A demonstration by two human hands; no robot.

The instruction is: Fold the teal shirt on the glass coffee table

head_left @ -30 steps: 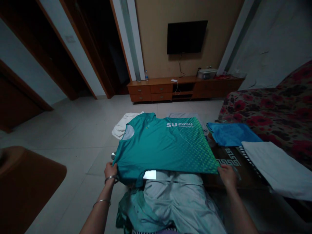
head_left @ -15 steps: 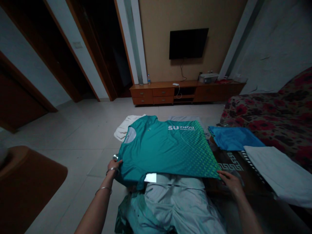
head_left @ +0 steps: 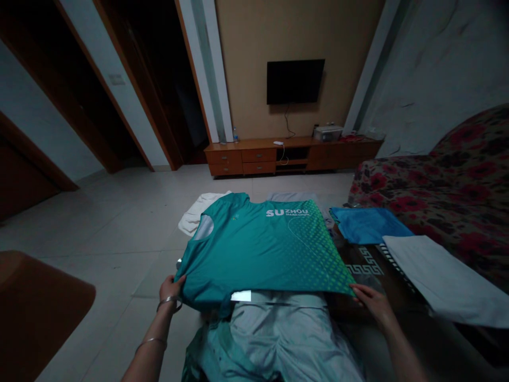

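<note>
A teal T-shirt (head_left: 254,249) with white lettering and a green patterned hem lies spread on its side, neckline to the left. My left hand (head_left: 172,289), with bangles at the wrist and forearm, is closed on the shirt's near shoulder area. The near hem corner is pinched in my right hand (head_left: 366,300). Between the hands the near edge is drawn fairly straight. Just below it lie pale grey-green garments (head_left: 286,329) in a heap. White cloth (head_left: 199,209) shows beyond the collar.
Folded blue cloth (head_left: 371,225) and a white folded cloth (head_left: 441,270) lie at the right on a dark table (head_left: 368,260). A floral sofa (head_left: 421,180) stands behind them. At the left is a brown rounded piece of furniture (head_left: 43,307). A low TV cabinet (head_left: 258,156) lines the far wall.
Both hands keep hold of the T-shirt. My left hand has pulled its shoulder slightly left and toward me, so the cloth is more stretched. The whole view has shifted a little.
</note>
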